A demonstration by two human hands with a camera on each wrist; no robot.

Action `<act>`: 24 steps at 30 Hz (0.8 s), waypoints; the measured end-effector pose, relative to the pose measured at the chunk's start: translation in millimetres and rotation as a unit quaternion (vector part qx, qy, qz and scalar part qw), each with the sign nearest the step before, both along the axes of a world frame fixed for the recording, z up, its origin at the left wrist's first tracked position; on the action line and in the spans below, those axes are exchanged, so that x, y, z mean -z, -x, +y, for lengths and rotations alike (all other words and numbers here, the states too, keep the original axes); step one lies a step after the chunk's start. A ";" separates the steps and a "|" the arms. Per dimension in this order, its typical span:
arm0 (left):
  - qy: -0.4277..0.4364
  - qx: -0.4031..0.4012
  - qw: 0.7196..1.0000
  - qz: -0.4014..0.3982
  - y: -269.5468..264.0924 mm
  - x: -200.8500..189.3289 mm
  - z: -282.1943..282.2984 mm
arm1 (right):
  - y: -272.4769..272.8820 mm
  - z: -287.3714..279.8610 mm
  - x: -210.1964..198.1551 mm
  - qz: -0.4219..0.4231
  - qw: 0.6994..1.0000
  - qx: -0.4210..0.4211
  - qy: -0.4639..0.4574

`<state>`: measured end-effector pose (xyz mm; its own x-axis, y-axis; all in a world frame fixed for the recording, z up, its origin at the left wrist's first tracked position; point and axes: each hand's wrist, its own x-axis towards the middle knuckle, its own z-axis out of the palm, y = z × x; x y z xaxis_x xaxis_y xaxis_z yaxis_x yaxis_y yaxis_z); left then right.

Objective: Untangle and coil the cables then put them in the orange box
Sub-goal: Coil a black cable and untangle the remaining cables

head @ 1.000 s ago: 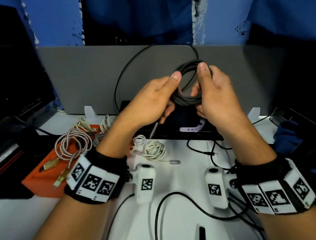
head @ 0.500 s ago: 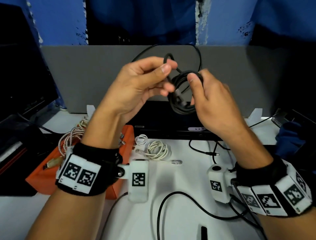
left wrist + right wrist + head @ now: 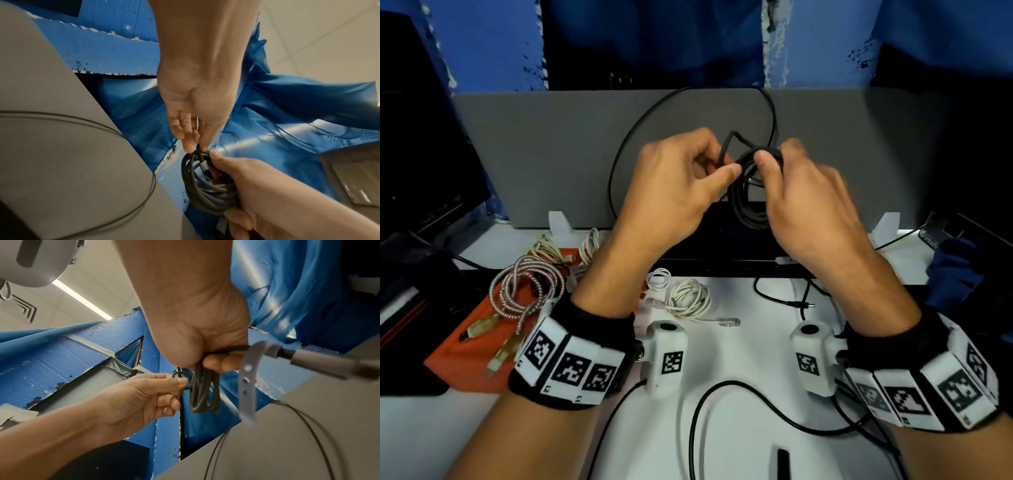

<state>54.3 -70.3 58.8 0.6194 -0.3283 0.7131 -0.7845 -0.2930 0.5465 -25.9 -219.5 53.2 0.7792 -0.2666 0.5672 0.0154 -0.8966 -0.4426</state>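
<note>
Square black-and-white marker tags (image 3: 566, 366) ring both wrists

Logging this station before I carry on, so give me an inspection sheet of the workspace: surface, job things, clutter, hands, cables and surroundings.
Surface: white table, grey back panel.
Job's things: dark cable coil held up over the table; orange box at left, with a braided cable coiled on it.
Clutter: black tray under the hands; dark blue cloth at right.
Hands: left hand pinches the coil's loose end; right hand grips the coil.
Cables: white cable bundle on the table; thin black cable looping in front.
Surroundings: blue wall behind the panel.
</note>
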 end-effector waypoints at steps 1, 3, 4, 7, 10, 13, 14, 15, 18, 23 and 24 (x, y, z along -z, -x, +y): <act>0.007 0.015 1.000 0.015 0.5 1.9 -2.7 | 0.6 -0.1 0.3 0.010 1.000 0.018 0.018; 0.034 0.080 0.994 0.070 3.2 6.9 -10.3 | 0.6 -1.0 -0.5 0.017 0.998 0.044 0.041; 0.048 0.112 0.988 0.094 6.2 9.5 -15.1 | 0.5 -2.0 -1.9 0.013 0.998 0.044 0.037; 0.046 0.109 0.988 0.100 12.6 13.0 -23.1 | -3.0 -4.2 -4.5 -0.013 1.000 0.004 -0.012; 0.006 -0.019 1.000 -0.004 16.3 9.2 -21.1 | -8.2 -7.1 -2.9 -0.042 0.994 -0.054 -0.090; 0.038 -0.092 0.994 -0.037 12.9 4.1 -13.1 | -6.7 -2.3 -4.7 -0.059 0.977 -0.117 -0.166; 0.045 -0.076 0.996 -0.018 9.2 2.9 -11.2 | -5.4 0.4 -5.4 -0.062 0.972 -0.135 -0.182; 0.048 -0.034 0.998 0.010 6.2 2.0 -10.1 | -4.3 3.1 -5.6 -0.064 0.965 -0.155 -0.201; 0.055 0.131 0.987 0.081 4.3 2.8 -9.9 | -1.5 10.1 -5.2 -0.061 0.941 -0.214 -0.255; 0.029 0.134 0.984 0.112 1.1 5.4 -8.2 | -5.1 10.5 -0.4 -0.035 0.946 -0.202 -0.251; -0.005 0.105 0.990 0.093 -1.1 6.7 -6.9 | -7.1 8.3 0.6 -0.033 0.952 -0.192 -0.237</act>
<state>55.4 -77.2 52.1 0.6579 -0.4703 0.5882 -0.7141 -0.1413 0.6857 -18.8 -211.2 52.6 0.8380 -0.2071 0.5049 0.3436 -0.5185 -0.7830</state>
